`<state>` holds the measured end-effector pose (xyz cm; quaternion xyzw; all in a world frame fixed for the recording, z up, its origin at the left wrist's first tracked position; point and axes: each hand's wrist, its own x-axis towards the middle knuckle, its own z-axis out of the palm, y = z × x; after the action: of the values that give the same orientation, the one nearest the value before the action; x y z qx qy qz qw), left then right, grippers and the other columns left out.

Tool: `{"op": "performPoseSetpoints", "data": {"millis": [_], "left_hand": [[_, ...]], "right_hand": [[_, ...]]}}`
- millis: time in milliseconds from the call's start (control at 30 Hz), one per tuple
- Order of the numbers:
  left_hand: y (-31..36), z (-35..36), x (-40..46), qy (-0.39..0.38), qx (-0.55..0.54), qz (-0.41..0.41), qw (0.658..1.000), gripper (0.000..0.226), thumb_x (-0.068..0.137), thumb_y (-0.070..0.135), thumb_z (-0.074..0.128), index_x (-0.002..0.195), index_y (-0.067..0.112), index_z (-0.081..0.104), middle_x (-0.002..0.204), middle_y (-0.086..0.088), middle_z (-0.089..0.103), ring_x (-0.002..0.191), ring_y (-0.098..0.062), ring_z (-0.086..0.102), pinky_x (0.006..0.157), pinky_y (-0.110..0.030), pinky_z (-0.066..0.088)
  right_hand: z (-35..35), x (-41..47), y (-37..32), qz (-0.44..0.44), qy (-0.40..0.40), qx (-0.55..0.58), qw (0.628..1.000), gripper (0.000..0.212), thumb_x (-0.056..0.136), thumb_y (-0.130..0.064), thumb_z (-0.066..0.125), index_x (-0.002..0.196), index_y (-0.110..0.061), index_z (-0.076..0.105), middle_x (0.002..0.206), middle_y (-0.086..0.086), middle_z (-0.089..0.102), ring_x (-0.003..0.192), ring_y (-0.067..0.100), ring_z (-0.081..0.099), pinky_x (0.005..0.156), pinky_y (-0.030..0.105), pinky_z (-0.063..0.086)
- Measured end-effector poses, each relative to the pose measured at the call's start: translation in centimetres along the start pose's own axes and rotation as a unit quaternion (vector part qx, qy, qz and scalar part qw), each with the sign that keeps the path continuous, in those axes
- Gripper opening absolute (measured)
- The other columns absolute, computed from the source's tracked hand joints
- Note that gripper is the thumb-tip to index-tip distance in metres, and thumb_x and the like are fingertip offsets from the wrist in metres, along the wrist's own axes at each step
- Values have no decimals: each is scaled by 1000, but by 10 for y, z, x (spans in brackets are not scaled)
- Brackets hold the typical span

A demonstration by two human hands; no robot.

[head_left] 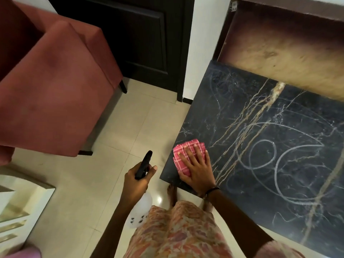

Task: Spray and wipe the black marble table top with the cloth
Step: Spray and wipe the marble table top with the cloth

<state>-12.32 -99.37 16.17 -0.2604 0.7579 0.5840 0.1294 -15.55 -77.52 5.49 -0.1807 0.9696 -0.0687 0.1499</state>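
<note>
The right hand covers most of the cloth; the table top runs off the right edge.

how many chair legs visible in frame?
2. One dark leg at the red chair's far corner near the door; one under its near edge. Others likely hidden beneath the seat.

Single head-worn wide-angle view, looking steeply down, close over the table corner and floor

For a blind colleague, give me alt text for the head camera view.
The right hand presses a pink cloth onto the black marble table top's near corner; the left hand holds a spray bottle over the tiled floor.
</note>
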Motion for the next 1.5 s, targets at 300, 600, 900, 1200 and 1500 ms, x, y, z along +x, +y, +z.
{"op": "performPoseSetpoints", "data": {"millis": [300,600,900,1200,1500], "left_hand": [[-2,3,6,-8,17,12,1000,22,84,23,69,84,3,61,61,-18,48,36,-12,36,39,-21,36],[1,3,13,-22,13,17,1000,17,84,22,69,76,11,60,57,-11,46,35,-9,34,39,-19,35],[5,6,17,-16,25,18,999,21,84,22,69,80,3,61,57,-12,47,39,-15,38,42,-24,37],[18,8,31,-50,31,8,998,17,85,24,68,81,9,62,59,-11,49,37,-9,39,39,-17,37],[36,27,52,-57,48,12,997,20,86,21,68,85,2,62,60,-11,50,36,-9,39,41,-19,39]], "right_hand": [[30,-50,-13,-58,8,6,998,66,89,-65,33,146,-31,29,151,6,36,143,34,16,109,61,15],[0,11,26,67,26,8,997,68,92,-65,18,150,-29,18,157,7,19,145,33,9,113,61,11],[22,-17,-21,-17,15,-6,1000,63,93,-61,22,148,-32,23,156,6,25,145,35,12,111,63,13],[1,-24,60,62,13,-35,997,68,92,-64,16,150,-27,20,156,8,22,145,32,6,114,58,11],[-10,71,21,88,38,-11,995,67,90,-62,22,149,-30,20,157,8,20,144,37,13,111,65,7]]}}
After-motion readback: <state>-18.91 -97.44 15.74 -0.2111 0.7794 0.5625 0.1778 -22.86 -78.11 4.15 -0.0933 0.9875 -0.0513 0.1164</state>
